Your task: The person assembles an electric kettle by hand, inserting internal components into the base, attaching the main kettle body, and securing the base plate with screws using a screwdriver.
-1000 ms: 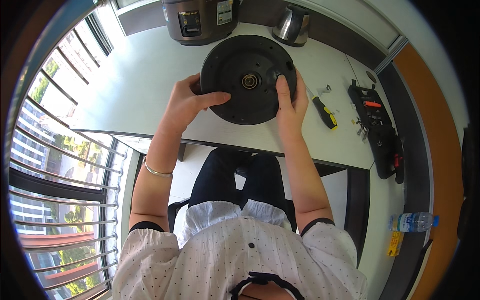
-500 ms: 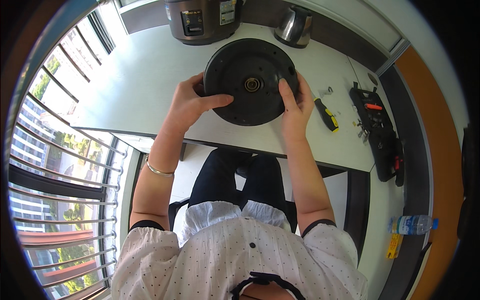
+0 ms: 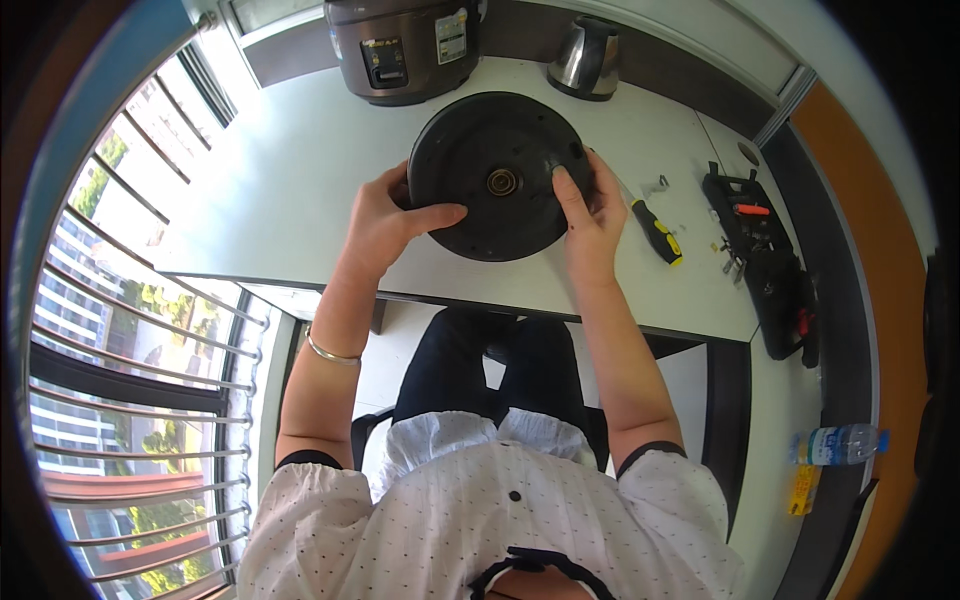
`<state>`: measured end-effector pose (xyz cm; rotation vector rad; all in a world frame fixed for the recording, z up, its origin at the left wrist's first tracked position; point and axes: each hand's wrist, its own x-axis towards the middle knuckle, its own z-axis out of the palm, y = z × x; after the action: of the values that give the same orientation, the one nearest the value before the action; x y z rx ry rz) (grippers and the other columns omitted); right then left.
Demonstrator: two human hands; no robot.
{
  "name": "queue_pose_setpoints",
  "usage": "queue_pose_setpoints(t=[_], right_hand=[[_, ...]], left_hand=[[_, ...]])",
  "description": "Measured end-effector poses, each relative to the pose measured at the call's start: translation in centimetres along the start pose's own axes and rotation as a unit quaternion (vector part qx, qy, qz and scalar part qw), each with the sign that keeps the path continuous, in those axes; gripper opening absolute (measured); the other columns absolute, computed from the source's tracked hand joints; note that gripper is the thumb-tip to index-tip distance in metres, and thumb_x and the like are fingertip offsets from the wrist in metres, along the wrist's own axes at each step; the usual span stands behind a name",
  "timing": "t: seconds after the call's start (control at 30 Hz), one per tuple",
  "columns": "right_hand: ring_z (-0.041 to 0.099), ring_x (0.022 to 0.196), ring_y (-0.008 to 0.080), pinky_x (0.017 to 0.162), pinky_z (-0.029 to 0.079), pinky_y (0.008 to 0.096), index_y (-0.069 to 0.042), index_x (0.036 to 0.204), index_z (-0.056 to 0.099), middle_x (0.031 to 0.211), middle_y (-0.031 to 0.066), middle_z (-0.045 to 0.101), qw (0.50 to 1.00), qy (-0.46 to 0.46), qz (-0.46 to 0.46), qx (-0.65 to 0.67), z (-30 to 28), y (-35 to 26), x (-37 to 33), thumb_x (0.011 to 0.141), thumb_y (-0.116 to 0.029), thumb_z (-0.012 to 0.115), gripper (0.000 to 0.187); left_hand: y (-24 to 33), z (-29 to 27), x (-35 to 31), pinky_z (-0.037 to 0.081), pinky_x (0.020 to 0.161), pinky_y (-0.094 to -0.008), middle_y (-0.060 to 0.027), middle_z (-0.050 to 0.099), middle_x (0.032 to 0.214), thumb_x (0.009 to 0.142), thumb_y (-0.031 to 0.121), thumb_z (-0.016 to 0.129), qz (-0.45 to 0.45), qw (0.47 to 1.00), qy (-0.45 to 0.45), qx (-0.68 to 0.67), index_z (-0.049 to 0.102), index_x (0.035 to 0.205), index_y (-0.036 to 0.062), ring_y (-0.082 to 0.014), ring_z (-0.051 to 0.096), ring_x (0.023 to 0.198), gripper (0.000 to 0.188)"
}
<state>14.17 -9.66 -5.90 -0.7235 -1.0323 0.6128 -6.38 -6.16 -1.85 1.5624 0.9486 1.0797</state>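
Between my two hands is a round black disc-shaped part [image 3: 480,225], with small holes near its rim and a brass-coloured ringed fitting [image 3: 502,182] at its centre. My left hand [image 3: 395,222] grips its left edge, thumb flat across the face. On the right edge my right hand [image 3: 592,205] holds it the same way, thumb pressing the face. The other fingers are mostly hidden behind the disc. Just right of my right hand, a black and yellow screwdriver [image 3: 658,232] lies on the white table [image 3: 290,170] beside a small metal piece [image 3: 660,184].
An open black tool case [image 3: 765,265] with an orange-handled tool [image 3: 751,210] and small metal bits lies at the right. Along the back stand a brown rice cooker [image 3: 402,60] and a steel kettle [image 3: 585,62]. A water bottle [image 3: 840,446] is far right, a barred window [image 3: 140,350] left.
The whole view has shifted slightly, so table and body sit a little lower and to the right. Both hands keep their hold on the disc, which looks slightly lower in the picture.
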Motion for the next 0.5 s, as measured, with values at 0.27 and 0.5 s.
queue_pose_setpoints(t=[0.27,0.5], right_hand=[[0.056,0.107,0.018,0.094,0.043,0.0294,0.005,0.123,0.052,0.115,0.0125,0.06,1.0,-0.011,0.023,-0.01,0.5,0.2,1.3,0.085,-0.016,0.07,0.047],[0.059,0.097,0.0181,0.084,0.046,0.0296,0.002,0.111,0.061,0.105,0.0101,0.062,0.998,0.018,0.008,-0.063,0.4,0.6,3.1,0.081,-0.027,0.074,0.043]], left_hand=[[-1.2,-0.6,1.4,0.044,0.059,-0.0241,-0.0079,0.064,0.075,0.061,0.013,0.081,0.009,1.0,0.024,0.006,0.065,0.092,-0.0059,-0.014,0.057,0.065,0.039],[-0.6,-0.1,2.1,0.041,0.055,-0.0242,-0.0078,0.062,0.07,0.06,0.016,0.081,-0.006,0.999,0.04,0.016,0.065,0.083,-0.0051,-0.0134,0.054,0.06,0.036]])
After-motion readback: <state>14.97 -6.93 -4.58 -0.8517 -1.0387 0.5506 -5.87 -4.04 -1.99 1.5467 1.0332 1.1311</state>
